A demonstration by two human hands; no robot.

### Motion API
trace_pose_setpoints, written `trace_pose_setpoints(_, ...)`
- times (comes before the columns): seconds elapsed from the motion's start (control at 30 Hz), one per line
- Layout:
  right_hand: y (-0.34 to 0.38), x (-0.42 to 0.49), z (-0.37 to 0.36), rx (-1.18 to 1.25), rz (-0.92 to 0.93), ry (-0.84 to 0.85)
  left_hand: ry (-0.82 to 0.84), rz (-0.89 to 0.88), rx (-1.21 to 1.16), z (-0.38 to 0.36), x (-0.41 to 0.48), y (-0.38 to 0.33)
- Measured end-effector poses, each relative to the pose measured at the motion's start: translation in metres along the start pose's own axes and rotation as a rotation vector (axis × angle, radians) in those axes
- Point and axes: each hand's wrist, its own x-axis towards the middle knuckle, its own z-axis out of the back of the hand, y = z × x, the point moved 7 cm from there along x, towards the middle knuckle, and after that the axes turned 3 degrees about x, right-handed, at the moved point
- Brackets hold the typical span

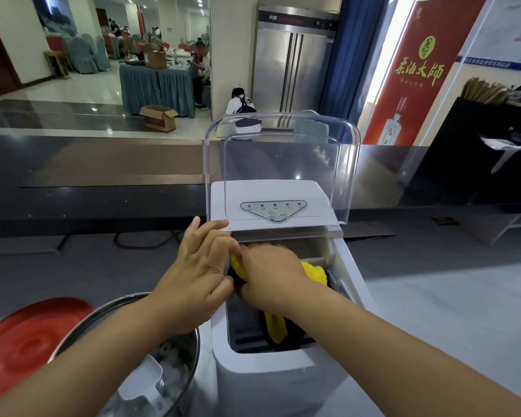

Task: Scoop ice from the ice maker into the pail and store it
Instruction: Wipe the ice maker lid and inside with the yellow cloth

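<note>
Reaching into the open ice maker (283, 371), both hands meet over its bin. The right hand (271, 273) bears down on a yellow cloth (313, 272); its fingers curl out of sight, seemingly gripping the cloth. The left hand (200, 266) pinches the cloth's edge beside it. The clear lid (283, 164) stands raised. Just left of the machine on the table (433, 311), the steel pail (194, 353) holds ice (172, 353) and a white scoop (142, 383), with a red lid (21, 341) alongside.

Bright even indoor light, ceiling-lamp glare on glossy floor (73, 94), wide-angle bending at edges, bg soft
</note>
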Motion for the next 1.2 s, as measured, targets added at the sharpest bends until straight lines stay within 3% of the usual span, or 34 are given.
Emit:
trace_pose_setpoints(0.17, -0.018, -0.01, 0.005, -0.115, -0.03, -0.068, -0.006, -0.007, 0.024, -0.001, -0.001, 0.002)
trace_pose_setpoints(0.37, -0.058, -0.019, 0.01, -0.302, -0.218, 0.06, -0.001, -0.015, 0.042, -0.001, -0.002, 0.002)
trace_pose_setpoints(0.5, -0.058, -0.019, 0.006, -0.327, -0.228, 0.11, -0.006, -0.01, 0.033, -0.001, -0.003, 0.001)
trace_pose_setpoints(0.83, -0.062, -0.025, 0.007, -0.038, -0.06, -0.043, -0.005, -0.007, 0.032, -0.004, -0.002, 0.002)
trace_pose_setpoints(0.97, -0.057, -0.034, 0.021, 0.46, -0.043, -0.105, 0.006, 0.001, 0.051, -0.001, -0.003, 0.001)
trace_pose_setpoints(1.03, -0.044, -0.043, 0.03, 0.539, 0.037, -0.118, 0.04, -0.007, 0.085, 0.001, -0.003, 0.0)
trace_pose_setpoints(1.2, -0.008, -0.056, 0.02, -0.005, 0.23, -0.077, 0.145, -0.12, 0.139, 0.005, -0.005, -0.005)
